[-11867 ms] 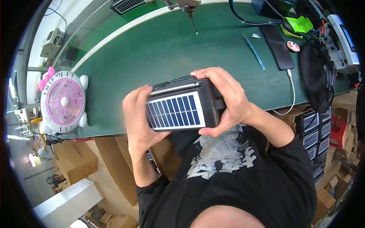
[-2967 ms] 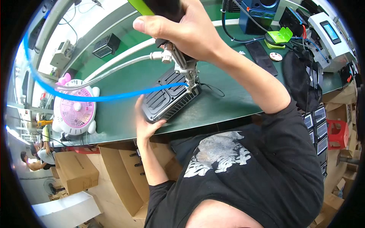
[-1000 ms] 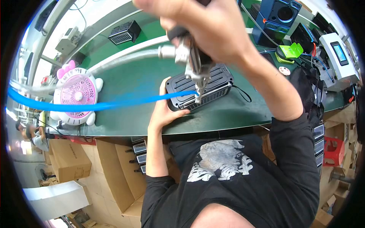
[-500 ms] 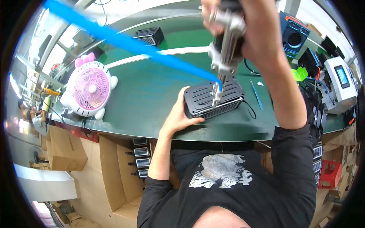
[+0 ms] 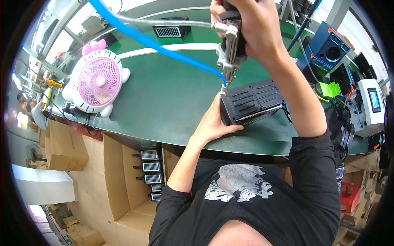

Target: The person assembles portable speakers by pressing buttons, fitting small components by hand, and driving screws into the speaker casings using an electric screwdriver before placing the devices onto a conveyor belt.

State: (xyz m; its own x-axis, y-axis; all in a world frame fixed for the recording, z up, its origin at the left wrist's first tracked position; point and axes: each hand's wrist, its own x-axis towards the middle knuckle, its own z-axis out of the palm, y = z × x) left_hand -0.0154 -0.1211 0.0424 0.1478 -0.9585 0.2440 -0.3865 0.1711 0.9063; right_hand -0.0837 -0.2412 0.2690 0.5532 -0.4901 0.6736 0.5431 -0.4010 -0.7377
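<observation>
My right hand (image 5: pixel 262 35) is wrapped round a screwdriver with a metal body (image 5: pixel 231 51), held upright with its tip pointing down. A blue hose (image 5: pixel 164 51) runs into the lower end of the tool. Its tip is at the far left corner of a black box-shaped device (image 5: pixel 254 100), which has a ribbed top; I cannot tell whether it touches. My left hand (image 5: pixel 213 122) grips the device's left end, thumb along the near side and fingers behind, partly hidden. The device sits slightly turned on the green table (image 5: pixel 164 102).
A pink and white fan (image 5: pixel 100 82) stands at the left. Another black device with a panel (image 5: pixel 170 32) is farther back. At the right are blue speakers (image 5: pixel 328 49), a green holder (image 5: pixel 329 89) and a white machine (image 5: pixel 369 102). A carton (image 5: pixel 115 176) holding several devices stands below the table edge.
The screwdriver tip has gone from the device's near middle edge to its far left corner. The device has shifted right in view and turned a little, with my left hand still on it.
</observation>
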